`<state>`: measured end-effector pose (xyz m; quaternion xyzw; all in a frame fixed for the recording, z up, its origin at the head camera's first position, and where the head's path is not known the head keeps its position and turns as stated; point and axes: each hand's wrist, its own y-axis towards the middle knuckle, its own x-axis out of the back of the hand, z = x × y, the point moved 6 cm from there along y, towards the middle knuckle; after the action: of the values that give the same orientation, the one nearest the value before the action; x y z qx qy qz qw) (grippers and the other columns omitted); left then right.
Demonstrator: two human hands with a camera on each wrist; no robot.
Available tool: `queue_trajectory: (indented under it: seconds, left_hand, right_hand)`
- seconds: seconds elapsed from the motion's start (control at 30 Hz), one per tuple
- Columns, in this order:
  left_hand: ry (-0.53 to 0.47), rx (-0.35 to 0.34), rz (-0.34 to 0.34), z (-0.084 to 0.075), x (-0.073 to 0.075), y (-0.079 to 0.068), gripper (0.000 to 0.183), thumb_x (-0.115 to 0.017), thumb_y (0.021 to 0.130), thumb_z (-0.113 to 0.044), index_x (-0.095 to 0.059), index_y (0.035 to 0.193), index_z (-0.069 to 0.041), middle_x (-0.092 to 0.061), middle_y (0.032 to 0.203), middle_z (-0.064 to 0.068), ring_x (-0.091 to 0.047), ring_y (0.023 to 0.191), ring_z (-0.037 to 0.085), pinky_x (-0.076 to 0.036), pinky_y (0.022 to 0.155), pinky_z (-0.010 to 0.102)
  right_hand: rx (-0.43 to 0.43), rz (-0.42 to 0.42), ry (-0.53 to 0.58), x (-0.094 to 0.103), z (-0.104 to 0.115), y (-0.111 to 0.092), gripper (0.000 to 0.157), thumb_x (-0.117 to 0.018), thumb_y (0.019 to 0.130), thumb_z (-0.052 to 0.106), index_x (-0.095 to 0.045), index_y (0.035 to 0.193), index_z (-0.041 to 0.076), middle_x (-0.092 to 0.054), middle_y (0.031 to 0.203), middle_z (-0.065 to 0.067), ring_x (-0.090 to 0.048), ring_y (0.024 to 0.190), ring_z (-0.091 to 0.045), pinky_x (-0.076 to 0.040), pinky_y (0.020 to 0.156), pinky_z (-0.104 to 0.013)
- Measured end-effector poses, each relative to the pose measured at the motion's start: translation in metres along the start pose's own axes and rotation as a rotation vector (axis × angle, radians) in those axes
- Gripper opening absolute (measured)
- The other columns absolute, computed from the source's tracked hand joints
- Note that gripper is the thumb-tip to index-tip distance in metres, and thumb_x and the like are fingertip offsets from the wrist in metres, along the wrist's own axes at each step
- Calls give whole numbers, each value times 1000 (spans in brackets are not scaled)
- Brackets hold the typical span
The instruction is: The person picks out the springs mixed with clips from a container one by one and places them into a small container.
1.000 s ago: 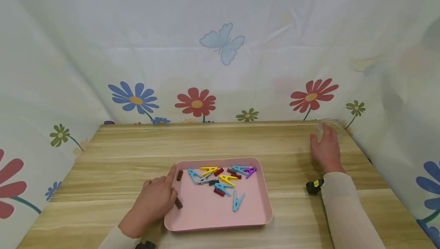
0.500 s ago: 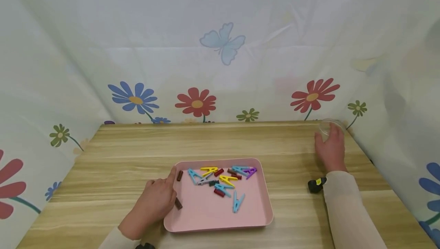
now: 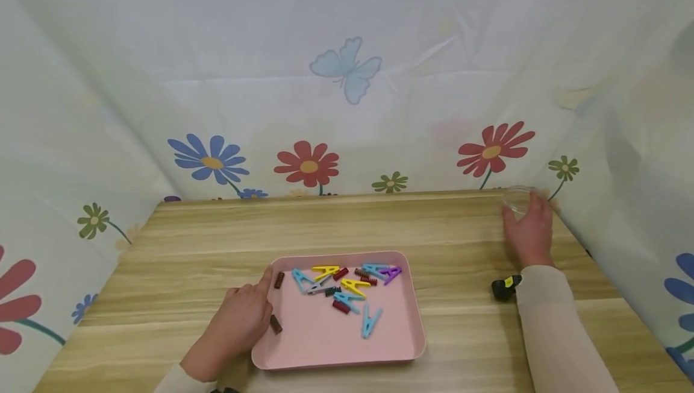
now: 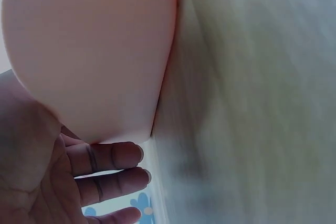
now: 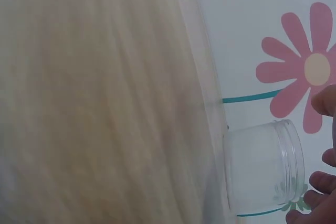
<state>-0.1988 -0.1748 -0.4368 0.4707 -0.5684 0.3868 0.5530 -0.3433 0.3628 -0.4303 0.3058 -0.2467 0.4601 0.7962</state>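
Your right grip [image 3: 529, 233], fingers apart, is beside the clear jar [image 5: 260, 166] near the worktop [image 3: 423, 224]'s far-right corner, where an off-centre nudge could topple it, while your left grip [image 3: 242, 316] rests uncurled against the tray [image 3: 352, 345].

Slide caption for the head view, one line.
Left hand against a pink tray of clips and springs, right hand by a clear jar.

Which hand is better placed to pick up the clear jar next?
Probably the right hand: it is beside the clear jar, while the left hand is farther off, at the pink tray.
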Motion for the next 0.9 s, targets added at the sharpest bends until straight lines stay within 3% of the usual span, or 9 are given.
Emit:
queue_trajectory:
  seconds: [0.1, 0.33, 0.9]
  left_hand:
    - [-12, 3, -10, 3, 1, -1, 57, -52, 91, -12, -38, 142, 10, -54, 64, -2, -53, 70, 14, -45, 86, 51]
    - [1, 6, -20, 7, 2, -2, 58, -52, 91, -12, -38, 142, 10, -52, 63, -2, -49, 68, 13, -45, 86, 51]
    - [45, -7, -24, 14, 1, -6, 58, -56, 91, -13, -39, 143, 8, -52, 62, -1, -51, 66, 13, -45, 81, 48]
  right_hand:
    - [-30, 24, 9, 1, -2, 2, 76, -50, 97, 40, -15, 154, 4, -10, 158, -25, -22, 142, -48, -24, 112, -62]
    - [-32, -3, 17, 4, -4, 7, 80, -58, 94, 40, -17, 153, 4, -13, 157, -25, -26, 140, -47, -26, 113, -60]
    - [-207, 114, 120, 0, -31, 18, 113, -63, 83, 60, 9, 155, 11, 3, 162, -20, -9, 147, -44, -16, 115, -61]
